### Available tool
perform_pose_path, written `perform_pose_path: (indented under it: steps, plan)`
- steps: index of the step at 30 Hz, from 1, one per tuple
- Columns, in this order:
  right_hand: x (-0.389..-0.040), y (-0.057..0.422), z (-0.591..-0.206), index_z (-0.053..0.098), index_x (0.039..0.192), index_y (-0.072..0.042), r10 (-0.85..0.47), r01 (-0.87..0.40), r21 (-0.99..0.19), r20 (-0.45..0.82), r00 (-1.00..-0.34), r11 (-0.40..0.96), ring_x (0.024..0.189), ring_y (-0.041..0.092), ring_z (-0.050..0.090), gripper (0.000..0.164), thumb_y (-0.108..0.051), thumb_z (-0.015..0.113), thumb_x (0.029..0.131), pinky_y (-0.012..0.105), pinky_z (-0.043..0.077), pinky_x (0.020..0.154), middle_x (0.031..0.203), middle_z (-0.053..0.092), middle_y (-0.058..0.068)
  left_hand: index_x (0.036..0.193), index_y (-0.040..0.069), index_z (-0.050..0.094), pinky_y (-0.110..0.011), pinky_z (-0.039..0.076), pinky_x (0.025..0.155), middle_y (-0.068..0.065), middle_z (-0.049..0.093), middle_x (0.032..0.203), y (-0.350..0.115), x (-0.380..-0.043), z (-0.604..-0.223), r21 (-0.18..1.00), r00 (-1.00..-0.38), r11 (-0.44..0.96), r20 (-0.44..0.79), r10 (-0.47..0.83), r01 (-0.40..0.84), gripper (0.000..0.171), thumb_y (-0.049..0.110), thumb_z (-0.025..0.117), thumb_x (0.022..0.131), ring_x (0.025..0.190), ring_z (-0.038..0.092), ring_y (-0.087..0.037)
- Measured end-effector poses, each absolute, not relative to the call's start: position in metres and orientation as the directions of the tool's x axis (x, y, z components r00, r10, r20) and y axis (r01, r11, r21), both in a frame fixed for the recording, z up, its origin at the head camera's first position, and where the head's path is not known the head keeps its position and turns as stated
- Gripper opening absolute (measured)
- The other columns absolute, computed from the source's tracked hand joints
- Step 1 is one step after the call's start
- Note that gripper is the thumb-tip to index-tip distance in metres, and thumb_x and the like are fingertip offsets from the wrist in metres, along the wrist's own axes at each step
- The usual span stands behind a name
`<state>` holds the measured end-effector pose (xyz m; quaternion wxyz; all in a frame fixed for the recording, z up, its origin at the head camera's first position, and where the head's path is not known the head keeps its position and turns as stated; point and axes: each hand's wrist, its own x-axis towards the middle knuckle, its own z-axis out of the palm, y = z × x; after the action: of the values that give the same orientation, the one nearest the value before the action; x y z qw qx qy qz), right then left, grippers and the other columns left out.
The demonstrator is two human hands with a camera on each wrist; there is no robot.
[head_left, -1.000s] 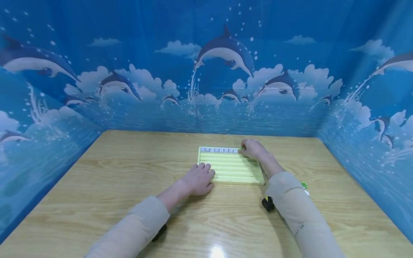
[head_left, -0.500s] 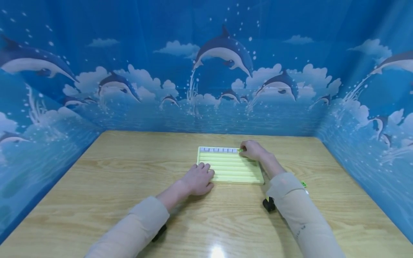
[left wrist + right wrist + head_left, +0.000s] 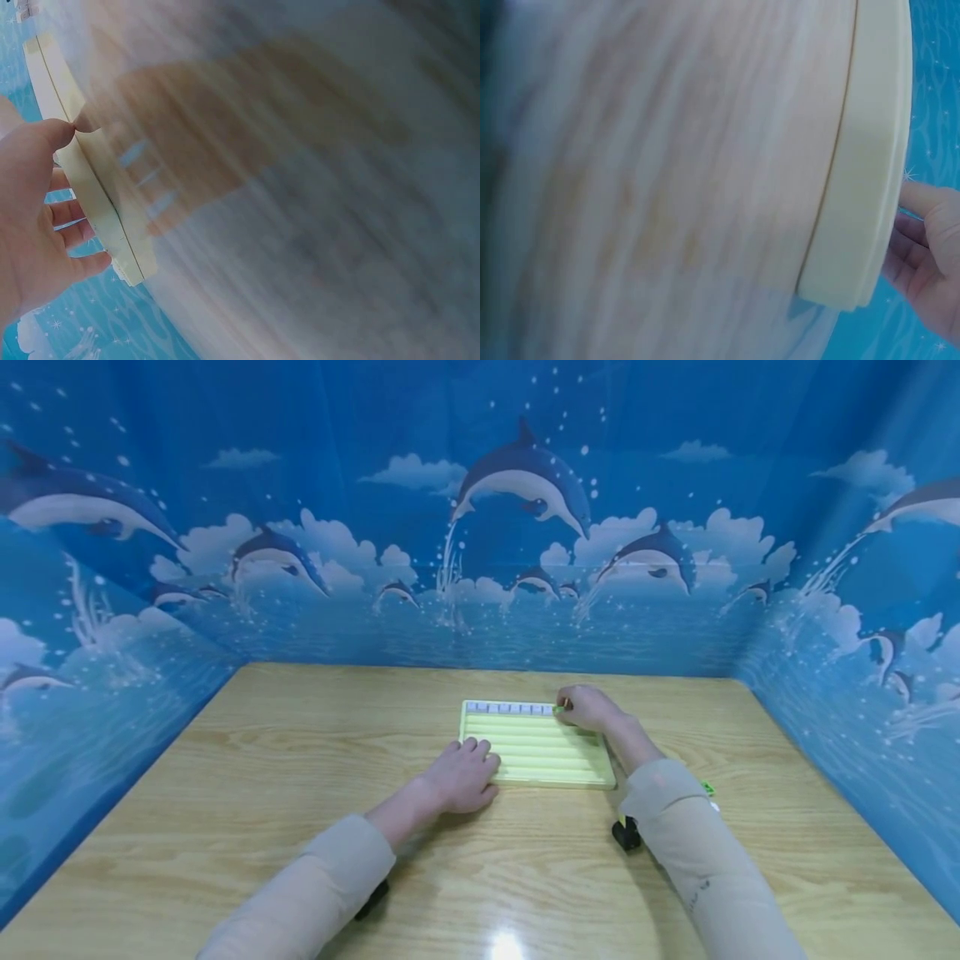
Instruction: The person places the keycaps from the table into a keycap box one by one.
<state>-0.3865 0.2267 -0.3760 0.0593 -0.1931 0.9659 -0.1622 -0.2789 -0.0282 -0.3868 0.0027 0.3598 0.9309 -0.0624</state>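
Note:
A pale green tray (image 3: 540, 756) with ridged rows lies on the table. Small white blocks (image 3: 510, 708) fill much of its far row. My left hand (image 3: 461, 777) holds the tray's front left corner; the left wrist view shows the thumb (image 3: 56, 133) against the front wall and the other fingers at the rim. At the right end of the far row, my right hand (image 3: 588, 708) pinches a small green piece (image 3: 558, 709) beside the last white block. The right wrist view shows that hand (image 3: 934, 255) partly behind the tray wall (image 3: 862, 165), its fingertips hidden.
Small green and white pieces (image 3: 707, 788) lie on the wooden table (image 3: 300, 760), partly covered by the right sleeve (image 3: 682, 835). A blue dolphin-printed cloth (image 3: 337, 610) stands around the back and sides of the table.
The green piece at the right fingertips has come into clearer sight at the end of the row. Both hands stay almost in place, and the tray has not visibly moved.

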Motion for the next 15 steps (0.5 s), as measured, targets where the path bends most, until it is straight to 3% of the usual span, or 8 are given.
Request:
perform_pose_path:
  steps: [15]
  plan:
    - [-0.3863,0.2258,-0.3753,0.058,0.110,0.003,-0.408,-0.370,-0.326,-0.054,-0.911,0.870,0.087,0.025,0.058,0.024,-0.006,0.058,0.087,0.037,0.050,0.077,0.096,0.062,0.012,0.118,0.009,0.053,-0.041,0.040,0.092,-0.008,0.049,0.111,-0.0274,-0.2799,-0.3879,-0.123,-0.743,0.734,-0.055,0.667,0.668,0.038,0.038,0.048,0.094,0.104,0.046,-0.023]
